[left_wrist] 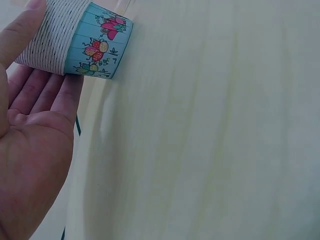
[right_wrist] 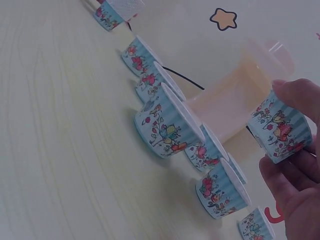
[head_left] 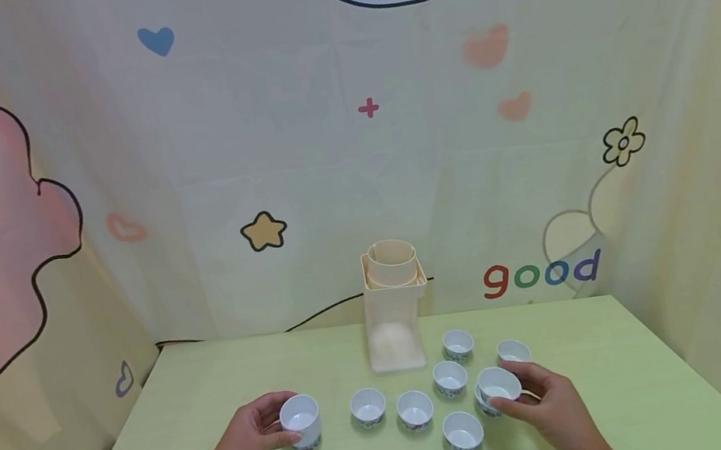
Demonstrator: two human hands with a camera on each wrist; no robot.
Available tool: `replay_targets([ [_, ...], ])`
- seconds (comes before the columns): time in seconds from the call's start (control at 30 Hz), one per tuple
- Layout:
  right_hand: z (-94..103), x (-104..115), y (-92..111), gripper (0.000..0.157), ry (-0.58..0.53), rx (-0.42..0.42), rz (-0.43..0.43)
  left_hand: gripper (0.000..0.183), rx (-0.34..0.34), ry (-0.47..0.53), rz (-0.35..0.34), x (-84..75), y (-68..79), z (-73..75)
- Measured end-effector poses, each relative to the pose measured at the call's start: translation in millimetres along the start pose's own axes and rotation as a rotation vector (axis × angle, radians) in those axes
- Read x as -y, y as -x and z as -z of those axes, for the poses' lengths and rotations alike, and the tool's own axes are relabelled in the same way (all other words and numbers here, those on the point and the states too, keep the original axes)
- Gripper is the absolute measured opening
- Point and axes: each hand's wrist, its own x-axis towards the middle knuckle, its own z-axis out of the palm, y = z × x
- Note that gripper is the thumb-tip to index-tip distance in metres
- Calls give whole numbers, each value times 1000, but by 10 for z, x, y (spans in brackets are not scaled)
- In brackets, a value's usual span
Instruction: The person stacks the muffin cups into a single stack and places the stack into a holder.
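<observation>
right hand [head_left: 559, 407] pinches one paper cup [head_left: 499, 384] between thumb and fingers, clear of its neighbours; left hand [head_left: 252, 432] curls round a nested stack of cups [head_left: 301, 417], holding it upright. light pressure should suit both, since paper walls could dent; keeping the single cup level and well above the rest would likely avoid knocks. loose cups [head_left: 463, 433] stand upright on the table [head_left: 638, 370], flower-printed, with no brand i can read. behind them stands a cream dispenser-like holder [head_left: 394, 330]; the backdrop [head_left: 286, 111] beyond reads "good" in coloured letters.
</observation>
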Motion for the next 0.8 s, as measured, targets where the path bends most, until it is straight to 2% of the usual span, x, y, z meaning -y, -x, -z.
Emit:
replay_targets([
  [0.5, -304, 85, 32, 58, -116, 23, 7, 72, 10, -8, -4, 1, -16, 3],
  [0.8, -490, 152, 54, 59, -192, 82, 38, 71, 18, -15, -4, 2, -21, 15],
])
